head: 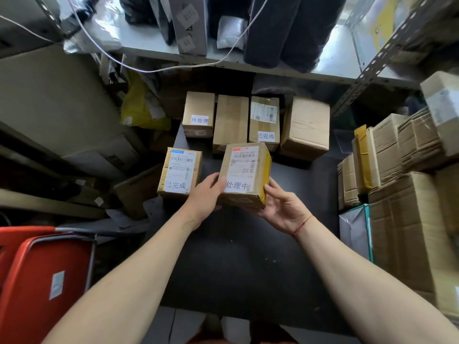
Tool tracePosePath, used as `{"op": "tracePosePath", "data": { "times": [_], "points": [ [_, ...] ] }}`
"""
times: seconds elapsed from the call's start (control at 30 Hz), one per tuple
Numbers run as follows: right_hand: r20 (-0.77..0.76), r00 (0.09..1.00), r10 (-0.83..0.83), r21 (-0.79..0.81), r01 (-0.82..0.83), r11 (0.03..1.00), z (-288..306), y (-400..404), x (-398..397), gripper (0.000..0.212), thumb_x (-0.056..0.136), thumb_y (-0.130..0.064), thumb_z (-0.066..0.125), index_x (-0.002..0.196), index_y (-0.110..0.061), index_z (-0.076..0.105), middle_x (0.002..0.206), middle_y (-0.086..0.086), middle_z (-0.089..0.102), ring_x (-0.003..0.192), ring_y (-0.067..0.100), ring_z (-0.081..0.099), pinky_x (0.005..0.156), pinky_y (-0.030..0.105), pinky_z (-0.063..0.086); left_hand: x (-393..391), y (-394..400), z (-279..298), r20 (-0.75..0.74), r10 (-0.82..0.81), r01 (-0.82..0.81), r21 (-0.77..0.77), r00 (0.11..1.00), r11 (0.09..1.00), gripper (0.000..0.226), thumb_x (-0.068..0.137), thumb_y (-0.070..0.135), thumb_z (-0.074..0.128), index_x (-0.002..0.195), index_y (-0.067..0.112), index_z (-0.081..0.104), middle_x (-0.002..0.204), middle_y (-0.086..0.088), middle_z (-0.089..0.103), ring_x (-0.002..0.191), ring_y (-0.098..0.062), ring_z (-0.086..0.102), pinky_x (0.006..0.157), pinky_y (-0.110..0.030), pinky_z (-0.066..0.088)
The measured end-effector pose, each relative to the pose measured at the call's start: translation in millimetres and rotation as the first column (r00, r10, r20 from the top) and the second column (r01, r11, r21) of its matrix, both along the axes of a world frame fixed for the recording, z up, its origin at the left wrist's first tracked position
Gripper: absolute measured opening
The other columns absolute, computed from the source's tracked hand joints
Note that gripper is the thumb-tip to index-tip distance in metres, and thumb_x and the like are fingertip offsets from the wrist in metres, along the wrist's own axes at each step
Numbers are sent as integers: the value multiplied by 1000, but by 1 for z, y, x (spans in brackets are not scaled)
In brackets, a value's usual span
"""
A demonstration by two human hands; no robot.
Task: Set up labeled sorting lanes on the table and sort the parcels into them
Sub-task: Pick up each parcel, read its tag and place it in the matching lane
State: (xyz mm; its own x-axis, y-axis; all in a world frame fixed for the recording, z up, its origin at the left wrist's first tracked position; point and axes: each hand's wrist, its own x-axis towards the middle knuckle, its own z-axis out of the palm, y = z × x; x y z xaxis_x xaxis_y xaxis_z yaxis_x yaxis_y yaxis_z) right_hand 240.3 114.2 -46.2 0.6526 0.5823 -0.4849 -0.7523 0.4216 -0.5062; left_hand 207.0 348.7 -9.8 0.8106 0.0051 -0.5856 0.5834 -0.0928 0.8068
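held parcel (244, 175): 处理中. Front-left parcel (179, 172): 已完成. Back-left box (198, 115): 待处理. Back box with barcode (264, 121): 已完成.

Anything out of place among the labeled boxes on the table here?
Yes: the 已完成 labeled box at front left sits apart from the other 已完成 box in the back row. Both hands hold the 处理中 box.

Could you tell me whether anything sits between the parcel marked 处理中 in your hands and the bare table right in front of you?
Nothing visible does. Both the left hand and right hand hold the 处理中 parcel above the bare dark table.
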Motion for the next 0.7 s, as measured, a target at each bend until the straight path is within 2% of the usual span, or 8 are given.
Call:
{"op": "tracePosePath", "data": {
  "times": [0.07,0.13,0.23,0.3,0.37,0.53,0.6,0.7],
  "points": [
    [-12,1000,-6,-19,6,1000,-1,-3,1,58,108,-7,48,163,-23,37,163,18,43,151,39,41,121,61,37,-1,-2,-1,36,26,-23,-61,999,998,45,110,41,52,154,32,49,129,10,72,121,-15,68,100,-40,60],
    [-22,999,-32,-88,30,996,0,-3,3,64,104,-6,57,161,-29,39,157,16,52,142,37,53,104,53,55,-1,-1,-2,75,39,-37,-30,996,999,45,109,35,57,153,32,49,126,10,72,116,-12,71,90,-31,62],
    [62,997,-56,-354,74,932,8,-1,6,66,101,-7,63,156,-36,43,140,15,66,122,31,70,84,41,62,0,2,-3,100,56,-62,59,993,996,57,102,38,67,154,44,44,131,10,71,120,-14,69,98,-41,61],
    [156,986,53,-503,33,864,15,5,8,55,104,-21,64,154,-37,48,133,6,71,113,22,74,85,38,61,-1,4,-4,108,42,-57,138,993,989,61,98,43,70,151,51,43,137,12,68,128,-14,64,106,-47,56],
    [181,972,152,-578,-20,816,20,11,9,50,102,-33,68,149,-41,51,130,0,74,114,20,73,93,43,61,-1,3,-2,141,14,-44,208,990,977,61,100,40,69,154,46,43,140,16,63,130,-7,57,108,-39,52],
    [271,913,305,-718,-19,696,20,19,6,73,100,-13,70,160,-39,36,136,1,68,117,20,73,96,49,62,2,3,1,179,5,-65,332,984,941,47,106,36,61,152,35,53,141,7,65,121,-6,59,83,-17,49],
    [301,901,313,-739,13,674,24,23,5,72,101,-14,68,159,-40,36,136,1,68,114,19,73,93,47,63,1,6,3,179,5,-69,357,984,932,46,106,33,61,151,33,54,142,6,66,127,-10,61,87,-20,51],
    [332,885,326,-773,56,632,35,26,2,69,101,-16,70,158,-38,39,134,2,66,110,19,74,87,41,66,-3,9,7,177,13,-77,362,984,929,48,105,33,62,152,34,52,143,4,66,132,-15,61,102,-36,56]
  ]
}}
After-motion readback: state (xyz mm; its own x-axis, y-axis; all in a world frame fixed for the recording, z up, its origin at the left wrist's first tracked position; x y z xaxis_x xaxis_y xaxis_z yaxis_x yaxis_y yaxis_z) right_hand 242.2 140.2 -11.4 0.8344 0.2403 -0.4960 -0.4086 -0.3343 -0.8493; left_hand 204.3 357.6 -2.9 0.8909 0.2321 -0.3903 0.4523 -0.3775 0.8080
